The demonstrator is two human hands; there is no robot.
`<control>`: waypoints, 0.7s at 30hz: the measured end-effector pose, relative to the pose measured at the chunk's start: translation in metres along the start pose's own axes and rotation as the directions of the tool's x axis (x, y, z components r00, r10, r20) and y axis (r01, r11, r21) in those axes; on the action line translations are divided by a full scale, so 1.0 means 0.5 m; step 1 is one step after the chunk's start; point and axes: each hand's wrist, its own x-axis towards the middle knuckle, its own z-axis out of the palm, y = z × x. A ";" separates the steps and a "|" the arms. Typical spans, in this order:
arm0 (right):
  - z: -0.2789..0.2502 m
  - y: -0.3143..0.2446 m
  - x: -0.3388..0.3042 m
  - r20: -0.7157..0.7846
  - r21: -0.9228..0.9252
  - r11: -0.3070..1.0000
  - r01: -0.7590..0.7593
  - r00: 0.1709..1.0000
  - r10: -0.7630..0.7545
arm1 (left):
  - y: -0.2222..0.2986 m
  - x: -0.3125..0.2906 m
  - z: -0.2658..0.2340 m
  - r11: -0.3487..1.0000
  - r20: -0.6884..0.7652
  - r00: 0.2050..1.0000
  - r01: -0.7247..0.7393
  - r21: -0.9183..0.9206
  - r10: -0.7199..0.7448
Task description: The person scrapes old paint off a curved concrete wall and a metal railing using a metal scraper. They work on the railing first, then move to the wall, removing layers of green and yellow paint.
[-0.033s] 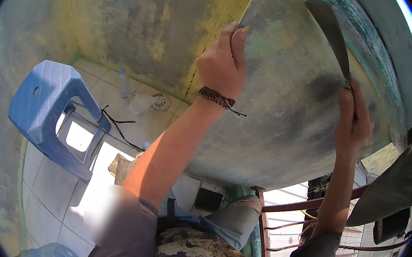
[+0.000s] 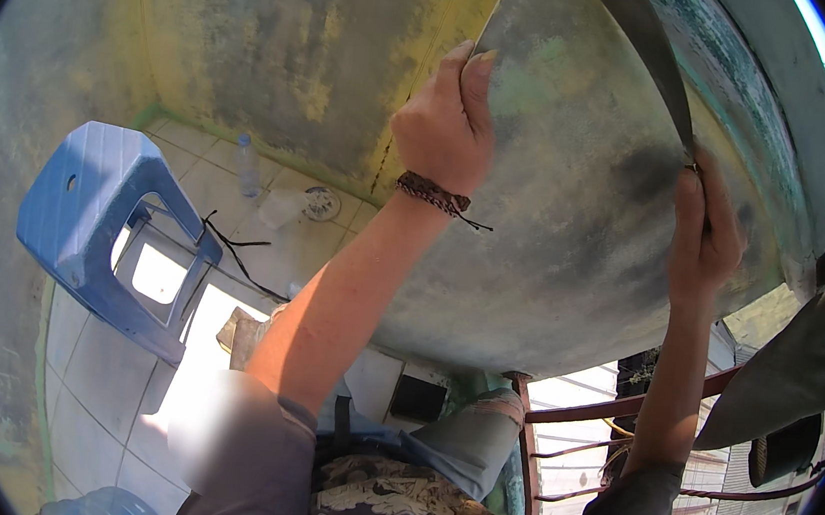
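Note:
My left hand [image 2: 448, 110], a braided bracelet [image 2: 431, 195] at its wrist, is raised in front of the mottled wall [image 2: 533, 260]. Its thumb and fingers pinch a thin, pale-edged strip [image 2: 497, 7] that runs up out of view; its kind is unclear. At the right, my right hand [image 2: 707, 228] is closed on the narrow lower end of a dark grey, tapering strip [image 2: 657, 62], like the edge of a flexible sheet. A small shiny spot shows at that grip. Whether the two held pieces join is out of view.
A blue plastic stool [image 2: 95, 214] stands at the left on white floor tiles [image 2: 98, 375]. A clear bottle [image 2: 247, 165], a round lid [image 2: 322, 204] and a black cord [image 2: 241, 258] are beyond it. Rusty railings [image 2: 617, 412] and hanging dark grey cloth [image 2: 783, 367] are at the right.
My right hand and the dark grey strip have shifted slightly up and to the left. The left hand is nearly still.

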 end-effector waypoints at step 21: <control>0.051 -0.045 0.052 0.047 0.029 0.990 0.139 0.989 -0.140 | -0.013 0.002 0.003 1.000 0.019 1.000 -0.015 -0.004 0.015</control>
